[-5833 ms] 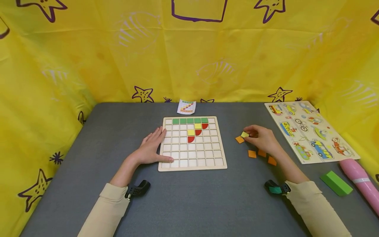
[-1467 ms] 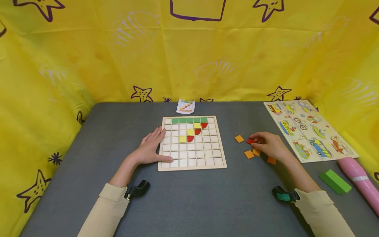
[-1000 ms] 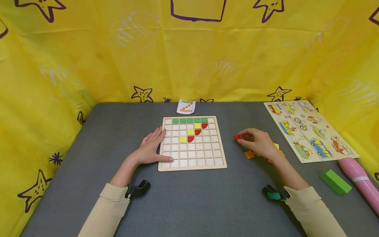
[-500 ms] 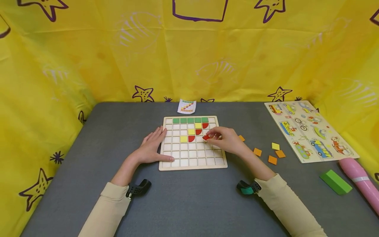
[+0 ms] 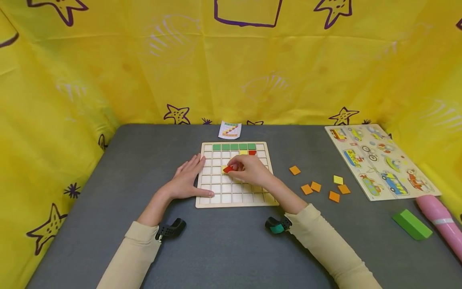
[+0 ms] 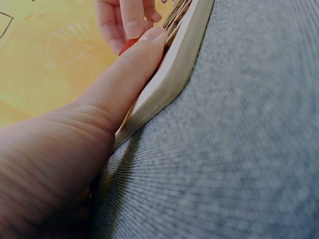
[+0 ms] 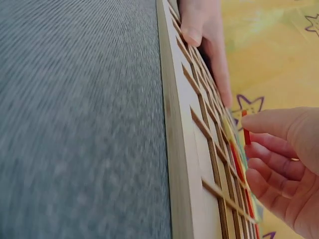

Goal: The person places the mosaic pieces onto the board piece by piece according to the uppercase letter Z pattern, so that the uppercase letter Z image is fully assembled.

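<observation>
My left hand (image 5: pixel 189 180) lies along the left side of a wooden grid board (image 5: pixel 237 206), fingers straight at its edge and thumb over the near left corner. Between thumb and fingertips my right hand (image 5: pixel 250 170) pinches a red quarter-circle tile (image 5: pixel 227 169) above the board. In the right wrist view that red tile (image 7: pixel 246 128) shows edge-on, raised off the grid. Green square tiles (image 5: pixel 234 147) fill part of the far row. Below them sit a yellow tile (image 5: pixel 243 152) and a red tile (image 5: pixel 252 152); other placed tiles are hidden behind the right hand.
Several orange square tiles (image 5: pixel 315 186) and one yellow tile (image 5: pixel 338 180) lie right of the board. A small pattern card (image 5: pixel 229 131) lies behind it. Farther right are a picture puzzle board (image 5: pixel 382 160), a green block (image 5: pixel 412 224) and a pink cylindrical object (image 5: pixel 438 216).
A yellow tile was added to the diagonal earlier. My right hand then picked up the red tile from the loose pieces and carried it left over the board. The left hand stays put.
</observation>
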{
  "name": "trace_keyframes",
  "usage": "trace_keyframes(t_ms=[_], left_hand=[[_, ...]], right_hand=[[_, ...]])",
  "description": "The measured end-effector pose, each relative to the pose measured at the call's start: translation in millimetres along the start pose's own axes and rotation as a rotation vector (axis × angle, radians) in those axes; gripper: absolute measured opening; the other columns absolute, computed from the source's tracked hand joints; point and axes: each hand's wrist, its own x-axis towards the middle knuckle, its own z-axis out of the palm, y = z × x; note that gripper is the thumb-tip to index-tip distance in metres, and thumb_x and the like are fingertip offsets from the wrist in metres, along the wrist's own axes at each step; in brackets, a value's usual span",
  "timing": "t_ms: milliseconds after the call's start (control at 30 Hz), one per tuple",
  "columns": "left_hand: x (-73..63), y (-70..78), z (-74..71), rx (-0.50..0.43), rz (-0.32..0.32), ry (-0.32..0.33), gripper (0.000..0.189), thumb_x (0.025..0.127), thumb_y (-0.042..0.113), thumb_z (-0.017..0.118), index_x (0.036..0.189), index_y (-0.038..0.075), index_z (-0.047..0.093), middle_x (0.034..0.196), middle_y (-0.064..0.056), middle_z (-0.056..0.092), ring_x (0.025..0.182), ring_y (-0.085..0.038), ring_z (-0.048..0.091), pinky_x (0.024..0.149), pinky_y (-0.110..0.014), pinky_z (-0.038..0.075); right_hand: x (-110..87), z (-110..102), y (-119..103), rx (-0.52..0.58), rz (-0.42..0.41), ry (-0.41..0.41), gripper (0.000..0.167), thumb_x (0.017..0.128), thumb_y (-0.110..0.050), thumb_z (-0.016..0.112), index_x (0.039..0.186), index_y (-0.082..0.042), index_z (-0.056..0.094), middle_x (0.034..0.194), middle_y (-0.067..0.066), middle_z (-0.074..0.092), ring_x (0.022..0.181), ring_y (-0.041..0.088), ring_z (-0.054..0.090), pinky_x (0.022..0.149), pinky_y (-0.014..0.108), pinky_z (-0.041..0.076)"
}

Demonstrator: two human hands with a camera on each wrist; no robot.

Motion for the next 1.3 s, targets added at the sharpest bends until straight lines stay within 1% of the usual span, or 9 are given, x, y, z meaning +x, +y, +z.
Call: trace_keyframes(t_ms=[167, 333, 533, 633, 800, 900, 1033, 1133, 1300], left_hand=[[-0.6, 0.4, -0.8, -0.003, 0.005, 0.0, 0.122, 0.074, 0.063, 0.074, 0.156, 0.003, 0.007, 0.162, -0.015, -0.002, 0.149, -0.03, -0.003, 0.114, -0.052, 0.002], [-1.1, 0.1, -1.2, -0.005, 0.014, 0.006, 0.122, 0.075, 0.062, 0.075, 0.156, 0.002, 0.007, 0.162, -0.016, -0.002, 0.149, -0.03, -0.002, 0.114, -0.052, 0.003], [-0.3, 0.5, -0.8, -0.003, 0.013, 0.002, 0.121, 0.075, 0.062, 0.075, 0.156, 0.003, 0.007, 0.162, -0.016, -0.002, 0.149, -0.029, -0.002, 0.115, -0.051, 0.003], [-0.6, 0.6, -1.0, -0.004, 0.01, 0.0, 0.122, 0.074, 0.062, 0.075, 0.156, 0.003, 0.007, 0.162, -0.016, -0.002, 0.149, -0.029, -0.002, 0.115, -0.051, 0.002], [-0.5, 1.3, -1.1, -0.009, 0.004, -0.002, 0.121, 0.075, 0.061, 0.075, 0.156, 0.003, 0.007, 0.162, -0.015, -0.003, 0.149, -0.029, -0.003, 0.115, -0.051, 0.002], [-0.7, 1.0, -1.3, -0.005, 0.004, -0.002, 0.122, 0.075, 0.062, 0.075, 0.156, 0.003, 0.007, 0.162, -0.016, -0.002, 0.149, -0.029, -0.003, 0.115, -0.051, 0.002], [-0.7, 0.8, -1.4, -0.006, 0.005, -0.001, 0.122, 0.074, 0.062, 0.075, 0.156, 0.003, 0.007, 0.162, -0.016, -0.002, 0.149, -0.029, -0.002, 0.115, -0.052, 0.002], [0.0, 0.9, -0.6, -0.007, 0.0, -0.002, 0.122, 0.074, 0.062, 0.075, 0.156, 0.003, 0.006, 0.162, -0.015, -0.003, 0.149, -0.029, -0.003, 0.115, -0.051, 0.002], [-0.4, -0.7, -0.5, 0.001, 0.006, 0.002, 0.122, 0.074, 0.062, 0.075, 0.156, 0.003, 0.007, 0.162, -0.016, -0.003, 0.149, -0.029, -0.003, 0.114, -0.052, 0.002]], right_hand=[[3.5, 3.3, -6.6, -0.038, -0.037, -0.041, 0.025, 0.085, -0.02, 0.077, 0.106, -0.008, 0.071, 0.08, -0.003, 0.06, 0.072, 0.014, 0.052, 0.065, 0.026, 0.044], [3.6, 4.8, -8.1, -0.067, -0.072, -0.071, 0.024, 0.085, -0.02, 0.077, 0.106, -0.008, 0.071, 0.083, -0.002, 0.062, 0.077, 0.015, 0.053, 0.069, 0.027, 0.045], [1.8, 3.7, -5.7, -0.157, -0.171, -0.118, 0.019, 0.088, -0.019, 0.075, 0.105, -0.011, 0.074, 0.092, -0.002, 0.065, 0.083, 0.012, 0.054, 0.075, 0.027, 0.046], [0.7, 2.6, -5.1, -0.165, -0.213, -0.135, 0.018, 0.089, -0.016, 0.072, 0.107, -0.011, 0.074, 0.096, 0.0, 0.065, 0.086, 0.013, 0.055, 0.076, 0.028, 0.047], [-0.2, 2.0, -4.3, -0.148, -0.249, -0.148, 0.021, 0.091, -0.011, 0.069, 0.112, -0.01, 0.074, 0.101, 0.001, 0.066, 0.091, 0.015, 0.057, 0.08, 0.03, 0.047], [0.2, 3.1, -3.2, -0.143, -0.244, -0.147, 0.023, 0.092, -0.01, 0.068, 0.114, -0.01, 0.073, 0.102, 0.001, 0.066, 0.091, 0.015, 0.057, 0.08, 0.03, 0.047], [-0.4, 5.5, -1.4, -0.127, -0.217, -0.116, 0.023, 0.09, -0.009, 0.068, 0.114, -0.009, 0.071, 0.095, 0.0, 0.065, 0.086, 0.014, 0.057, 0.077, 0.029, 0.047], [-3.2, 5.8, 0.4, -0.068, -0.191, -0.086, 0.023, 0.09, -0.008, 0.069, 0.113, -0.007, 0.07, 0.092, -0.001, 0.066, 0.084, 0.013, 0.059, 0.078, 0.028, 0.049], [-14.9, -0.3, 6.5, 0.077, -0.097, -0.02, 0.021, 0.092, -0.012, 0.068, 0.113, -0.009, 0.071, 0.095, -0.004, 0.068, 0.087, 0.01, 0.061, 0.08, 0.028, 0.051]])
